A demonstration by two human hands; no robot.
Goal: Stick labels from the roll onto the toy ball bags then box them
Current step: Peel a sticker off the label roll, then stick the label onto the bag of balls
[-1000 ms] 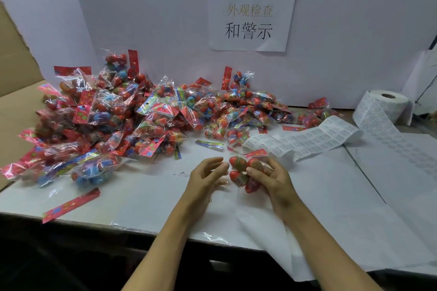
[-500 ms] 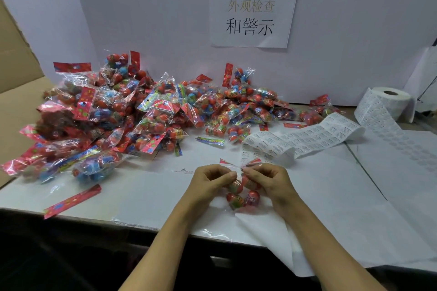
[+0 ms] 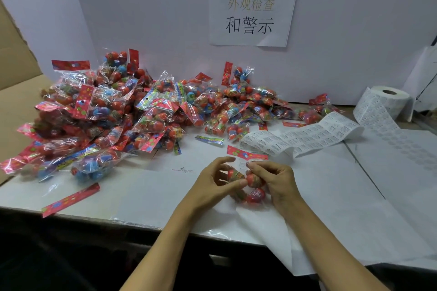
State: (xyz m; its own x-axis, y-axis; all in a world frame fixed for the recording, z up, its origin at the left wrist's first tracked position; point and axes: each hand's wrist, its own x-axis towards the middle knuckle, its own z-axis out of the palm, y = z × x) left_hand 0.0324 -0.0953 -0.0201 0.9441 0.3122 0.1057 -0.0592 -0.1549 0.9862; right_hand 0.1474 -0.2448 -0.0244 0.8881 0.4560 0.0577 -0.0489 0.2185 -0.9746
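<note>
Gripping toy ball bag (image 3: 248, 181) | left hand (image 3: 214, 184) curled round it | right hand (image 3: 275, 178) pinching its top

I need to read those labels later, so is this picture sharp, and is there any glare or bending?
Head view: the wall sign reads clearly, while print on the label strip is too small to read; glare glints off the pile of bags; wide-angle bending curves the table edge; both hands look slightly soft.

a white paper sign (image 3: 254, 10) taped to the back wall reads "外观检查" in faded yellow above "和警示" in black. the label strip (image 3: 305, 136) unrolled on the table carries fine print too small to read.
</note>
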